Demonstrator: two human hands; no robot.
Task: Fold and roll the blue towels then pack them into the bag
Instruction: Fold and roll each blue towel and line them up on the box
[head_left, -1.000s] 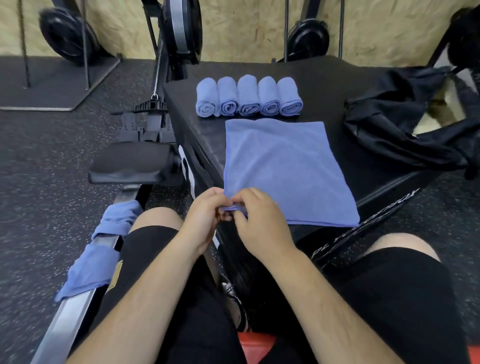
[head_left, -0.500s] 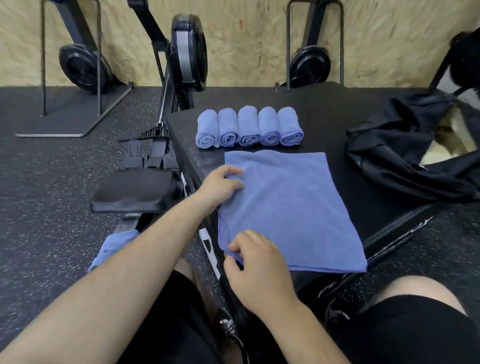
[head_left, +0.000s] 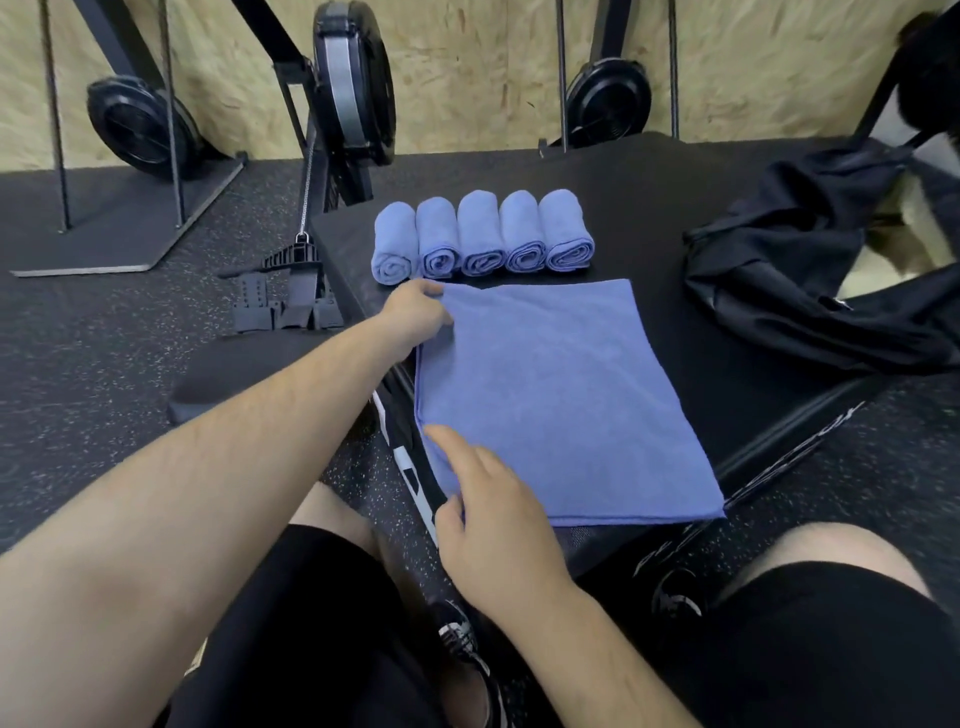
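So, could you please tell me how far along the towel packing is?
Done: five rolled blue towels lie in a row on the black box. In hand: a sixth towel lies flat, the left hand pinching its far corner, the right hand resting on its near corner. Left: roll it, then pack all six into the black bag.

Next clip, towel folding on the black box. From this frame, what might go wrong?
1. The flat towel lies right at the left and near edges of the box; a pull from either hand might drag it off.
2. The left hand grips the far corner close beside the leftmost roll; lifting that corner may nudge the roll, which sits by the box edge.
3. The right hand only rests on the near corner, so the fold could go askew.
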